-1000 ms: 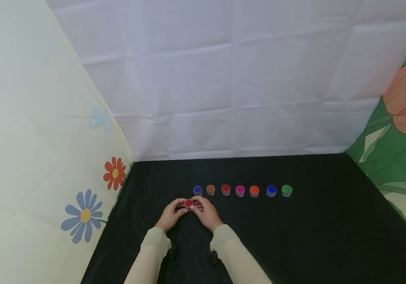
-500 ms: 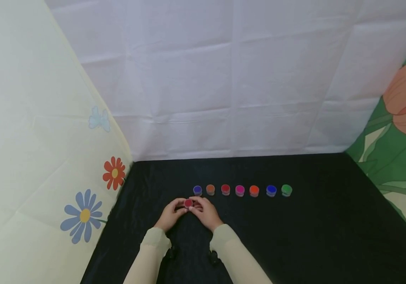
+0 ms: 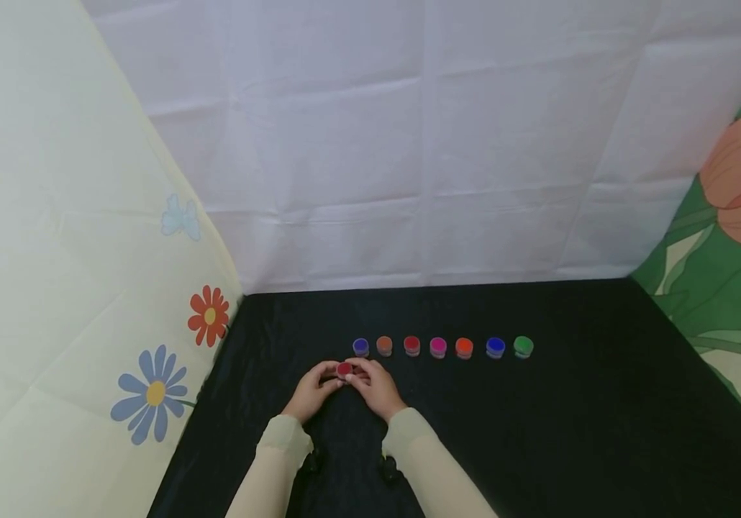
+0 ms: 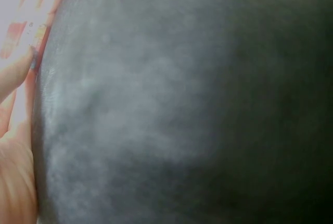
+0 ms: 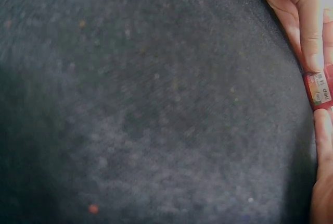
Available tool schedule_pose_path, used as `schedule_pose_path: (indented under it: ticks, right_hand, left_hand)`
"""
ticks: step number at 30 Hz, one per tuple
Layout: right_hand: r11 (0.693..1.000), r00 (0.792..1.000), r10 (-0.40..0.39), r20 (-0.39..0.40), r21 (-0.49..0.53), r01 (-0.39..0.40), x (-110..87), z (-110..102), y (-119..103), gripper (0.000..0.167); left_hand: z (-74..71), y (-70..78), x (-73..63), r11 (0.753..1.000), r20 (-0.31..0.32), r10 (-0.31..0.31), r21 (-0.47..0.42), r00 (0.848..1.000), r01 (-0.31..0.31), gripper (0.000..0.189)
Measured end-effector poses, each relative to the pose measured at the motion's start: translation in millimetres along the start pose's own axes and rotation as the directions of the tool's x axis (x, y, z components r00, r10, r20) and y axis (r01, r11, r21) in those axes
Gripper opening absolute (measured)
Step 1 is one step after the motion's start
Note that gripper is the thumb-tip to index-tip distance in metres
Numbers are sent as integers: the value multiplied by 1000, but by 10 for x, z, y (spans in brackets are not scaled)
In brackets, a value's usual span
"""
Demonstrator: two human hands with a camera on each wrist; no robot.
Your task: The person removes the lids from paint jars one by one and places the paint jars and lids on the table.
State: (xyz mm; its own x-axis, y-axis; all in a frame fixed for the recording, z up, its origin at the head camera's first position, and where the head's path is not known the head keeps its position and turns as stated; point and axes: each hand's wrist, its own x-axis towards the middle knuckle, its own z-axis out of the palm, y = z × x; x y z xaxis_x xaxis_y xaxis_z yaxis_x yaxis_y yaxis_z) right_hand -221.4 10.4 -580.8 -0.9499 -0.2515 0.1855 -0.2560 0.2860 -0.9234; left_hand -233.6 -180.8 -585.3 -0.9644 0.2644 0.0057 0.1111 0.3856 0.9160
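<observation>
A small jar with a red lid (image 3: 344, 370) is held between my two hands just over the black cloth, left of the table's middle. My left hand (image 3: 308, 392) pinches it from the left with thumb and fingers. From the other side my right hand (image 3: 380, 390) grips it the same way. In the right wrist view the jar (image 5: 319, 87) shows a printed label on its side, with fingertips touching both ends. At the left edge of the left wrist view, the left hand (image 4: 15, 177) is partly cut off and washed out by light.
Beyond the hands stands a row of similar jars: violet (image 3: 360, 347), brown-orange (image 3: 385, 346), red (image 3: 412, 346), pink (image 3: 438, 348), orange (image 3: 464, 349), blue (image 3: 496, 348) and green (image 3: 523, 347). Black cloth (image 3: 539, 432) covers the table, and a white sheet (image 3: 344, 144) hangs behind.
Both hands keep their grip on the red-lidded jar in nearly the same place. Its lid tilts only very slightly, and the row of jars stays put.
</observation>
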Motion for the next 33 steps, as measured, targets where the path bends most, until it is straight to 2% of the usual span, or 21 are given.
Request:
schedule_pose_path:
  ticks: [6, 9, 19, 26, 33]
  right_hand:
    - [1000, 1000, 25, 2, 9, -25, 15, -21, -14, 31]
    - [999, 999, 39, 0, 23, -39, 19, -34, -12, 31]
    - [987, 996, 80, -40, 145, -73, -8, -7, 32, 32]
    - [953, 978, 175, -111, 268, -140, -55, 0, 27, 30]
    - [947, 962, 217, -168, 274, -166, -83, -35, 20, 25]
  left_hand:
    - [6, 2, 3, 1000, -5, -9, -2, 1000, 9, 27]
    - [13, -14, 10, 1000, -4, 5, -3, 1000, -5, 29]
    - [31, -101, 5, 999, -20, 50, 20, 999, -50, 29]
    - [58, -99, 1, 999, -25, 7, -32, 1000, -8, 29]
    - [54, -97, 35, 999, -35, -5, -52, 999, 3, 30]
